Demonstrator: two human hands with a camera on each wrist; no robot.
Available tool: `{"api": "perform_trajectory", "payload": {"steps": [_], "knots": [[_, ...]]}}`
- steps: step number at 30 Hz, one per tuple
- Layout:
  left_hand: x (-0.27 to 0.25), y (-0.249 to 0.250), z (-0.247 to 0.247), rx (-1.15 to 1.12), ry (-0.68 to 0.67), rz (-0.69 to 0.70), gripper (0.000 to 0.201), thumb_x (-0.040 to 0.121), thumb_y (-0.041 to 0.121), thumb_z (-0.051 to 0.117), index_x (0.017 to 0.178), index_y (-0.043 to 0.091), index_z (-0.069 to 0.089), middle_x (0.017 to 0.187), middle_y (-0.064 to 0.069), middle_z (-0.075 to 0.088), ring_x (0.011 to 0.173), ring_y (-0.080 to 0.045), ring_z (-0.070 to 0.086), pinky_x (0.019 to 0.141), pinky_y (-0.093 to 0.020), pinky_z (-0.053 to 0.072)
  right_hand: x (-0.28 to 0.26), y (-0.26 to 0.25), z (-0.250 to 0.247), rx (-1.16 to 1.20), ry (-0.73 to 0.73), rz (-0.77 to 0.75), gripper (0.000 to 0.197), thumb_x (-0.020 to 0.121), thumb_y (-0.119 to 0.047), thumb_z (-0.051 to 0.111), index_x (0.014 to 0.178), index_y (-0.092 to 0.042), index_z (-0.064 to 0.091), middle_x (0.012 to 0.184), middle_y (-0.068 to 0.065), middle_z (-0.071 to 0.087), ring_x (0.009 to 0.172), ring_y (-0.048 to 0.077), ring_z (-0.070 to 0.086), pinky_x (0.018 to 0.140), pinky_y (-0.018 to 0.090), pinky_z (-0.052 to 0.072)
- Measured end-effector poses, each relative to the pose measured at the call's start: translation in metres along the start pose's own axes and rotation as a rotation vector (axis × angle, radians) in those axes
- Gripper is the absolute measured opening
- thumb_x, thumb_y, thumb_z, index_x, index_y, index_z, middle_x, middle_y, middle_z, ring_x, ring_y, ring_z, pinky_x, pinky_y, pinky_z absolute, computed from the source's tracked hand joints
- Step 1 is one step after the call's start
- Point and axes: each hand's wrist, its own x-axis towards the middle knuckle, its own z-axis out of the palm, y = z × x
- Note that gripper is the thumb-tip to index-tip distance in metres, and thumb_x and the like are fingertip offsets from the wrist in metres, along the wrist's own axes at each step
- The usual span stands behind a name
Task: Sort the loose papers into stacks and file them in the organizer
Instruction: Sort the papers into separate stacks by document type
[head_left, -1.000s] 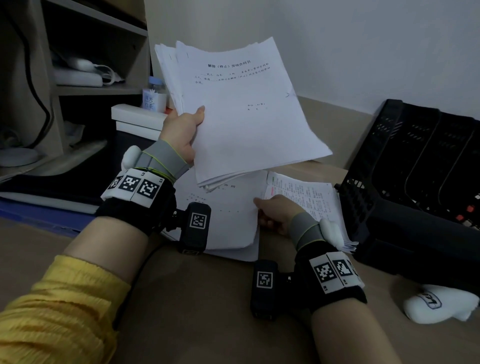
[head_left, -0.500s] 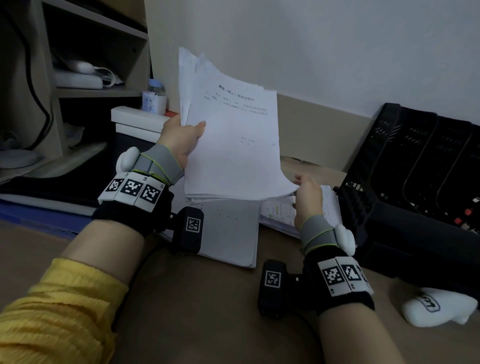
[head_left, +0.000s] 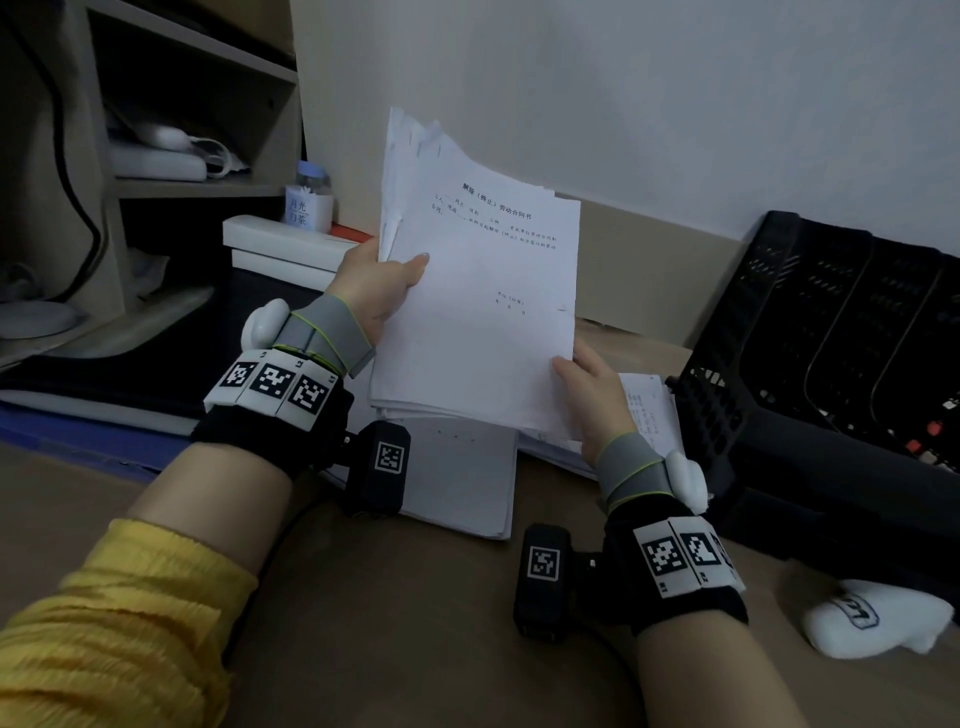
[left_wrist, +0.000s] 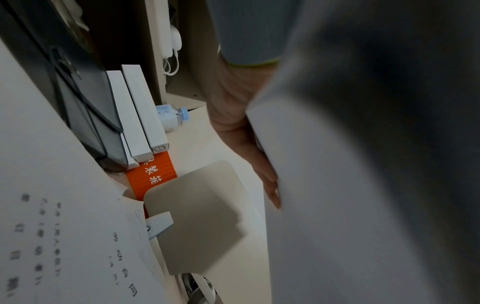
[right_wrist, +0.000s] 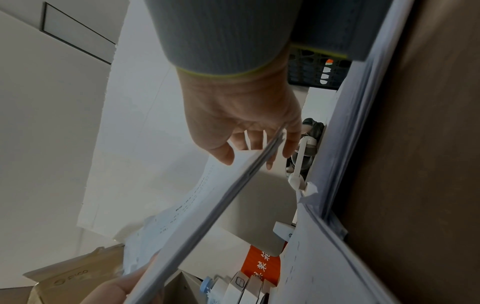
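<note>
I hold a thick stack of white papers (head_left: 483, 322) upright above the desk, its printed top sheet facing me. My left hand (head_left: 400, 266) grips its left edge, thumb on the front and fingers behind (left_wrist: 267, 176). At the stack's lower right corner my right hand (head_left: 571, 371) pinches it, thumb on one face and fingers on the other (right_wrist: 270, 162). The bottom edge hovers just over a second paper pile (head_left: 462, 483) lying flat on the desk. Further right lies a third pile (head_left: 649, 410) with dense print. The black mesh organizer (head_left: 831, 332) stands at the right.
White boxes (head_left: 280, 244) and a small bottle (head_left: 310, 202) sit behind the papers, an orange box (left_wrist: 150, 174) beside them. A shelf unit (head_left: 171, 171) fills the left. A white pouch (head_left: 872, 618) lies at the front right. The wall is close behind.
My right hand left the pile on the desk and rose to pinch the held stack's lower right corner. The stack swung from tilted flat to nearly upright and lowered towards the desk.
</note>
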Motion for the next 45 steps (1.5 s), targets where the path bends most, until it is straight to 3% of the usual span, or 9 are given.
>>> {"api": "perform_trajectory", "payload": {"steps": [5, 12, 18, 21, 28, 35, 39, 41, 45], "knots": [[0.001, 0.001, -0.002, -0.036, -0.014, -0.039, 0.017, 0.091, 0.010, 0.064, 0.106, 0.016, 0.059, 0.103, -0.009, 0.069, 0.095, -0.031, 0.068, 0.086, -0.049, 0.055, 0.000, 0.000, 0.002, 0.014, -0.015, -0.061, 0.052, 0.091, -0.003, 0.038, 0.110, -0.046, 0.059, 0.100, -0.025, 0.067, 0.091, 0.002, 0.064, 0.073, 0.017, 0.052], [0.002, 0.000, -0.002, -0.040, -0.016, -0.046, 0.022, 0.089, 0.012, 0.065, 0.110, 0.016, 0.060, 0.103, -0.008, 0.070, 0.096, -0.030, 0.069, 0.084, -0.048, 0.056, 0.006, 0.005, 0.003, 0.055, 0.097, -0.105, 0.051, 0.087, -0.003, 0.041, 0.126, -0.028, 0.063, 0.112, -0.013, 0.070, 0.104, 0.012, 0.066, 0.088, 0.030, 0.055], [0.001, 0.001, -0.001, -0.044, -0.019, -0.056, 0.030, 0.089, 0.013, 0.067, 0.118, 0.012, 0.060, 0.109, -0.011, 0.070, 0.097, -0.030, 0.069, 0.084, -0.049, 0.056, 0.011, 0.011, 0.003, 0.043, 0.193, -0.080, 0.025, 0.084, -0.014, 0.051, 0.099, -0.019, 0.070, 0.095, -0.006, 0.071, 0.085, 0.016, 0.065, 0.076, 0.032, 0.054], [0.002, 0.000, -0.001, -0.044, -0.029, -0.060, 0.032, 0.088, 0.013, 0.068, 0.119, 0.010, 0.060, 0.108, -0.011, 0.070, 0.092, -0.028, 0.070, 0.081, -0.046, 0.058, 0.012, 0.016, 0.002, 0.013, 0.259, -0.093, 0.023, 0.077, -0.026, 0.057, 0.072, -0.004, 0.058, 0.070, 0.003, 0.050, 0.067, 0.017, 0.041, 0.061, 0.033, 0.038], [0.000, 0.000, 0.002, -0.099, -0.054, -0.066, 0.032, 0.093, 0.030, 0.062, 0.119, 0.012, 0.061, 0.103, -0.006, 0.072, 0.079, -0.020, 0.071, 0.062, -0.031, 0.059, 0.015, 0.012, -0.005, 0.113, 0.400, -0.072, 0.024, 0.084, -0.014, 0.063, 0.061, -0.018, 0.059, 0.066, 0.002, 0.059, 0.064, 0.017, 0.051, 0.063, 0.032, 0.047], [0.000, 0.003, -0.003, 0.127, 0.017, -0.095, 0.055, 0.094, 0.056, 0.039, 0.125, 0.013, 0.054, 0.111, 0.001, 0.067, 0.100, -0.021, 0.065, 0.095, -0.039, 0.051, 0.015, 0.011, -0.005, 0.139, 0.452, -0.078, 0.024, 0.085, -0.010, 0.062, 0.063, -0.018, 0.058, 0.061, -0.003, 0.055, 0.055, 0.011, 0.049, 0.053, 0.018, 0.046], [-0.003, 0.006, -0.002, 0.207, 0.066, -0.049, 0.043, 0.099, 0.050, 0.033, 0.116, 0.017, 0.054, 0.099, 0.009, 0.063, 0.090, -0.010, 0.060, 0.085, -0.024, 0.044, 0.017, 0.012, -0.008, 0.138, 0.512, -0.041, 0.029, 0.082, -0.011, 0.062, 0.056, -0.018, 0.053, 0.059, -0.002, 0.050, 0.061, 0.018, 0.045, 0.060, 0.028, 0.044], [0.000, 0.003, -0.003, 0.188, 0.096, -0.038, 0.058, 0.093, 0.057, 0.036, 0.129, 0.016, 0.054, 0.114, 0.008, 0.064, 0.105, -0.016, 0.061, 0.098, -0.032, 0.045, 0.019, 0.013, -0.011, 0.146, 0.528, -0.006, 0.028, 0.082, -0.009, 0.062, 0.057, -0.017, 0.051, 0.060, 0.000, 0.049, 0.062, 0.018, 0.046, 0.063, 0.029, 0.045], [0.011, -0.009, -0.010, 0.134, 0.089, -0.020, 0.050, 0.093, 0.052, 0.040, 0.126, 0.019, 0.059, 0.111, 0.004, 0.070, 0.101, -0.021, 0.067, 0.097, -0.041, 0.050, 0.020, 0.014, -0.011, 0.234, 0.468, 0.061, 0.017, 0.083, -0.007, 0.065, 0.097, -0.010, 0.057, 0.086, 0.004, 0.063, 0.077, 0.021, 0.062, 0.073, 0.032, 0.055]]}}
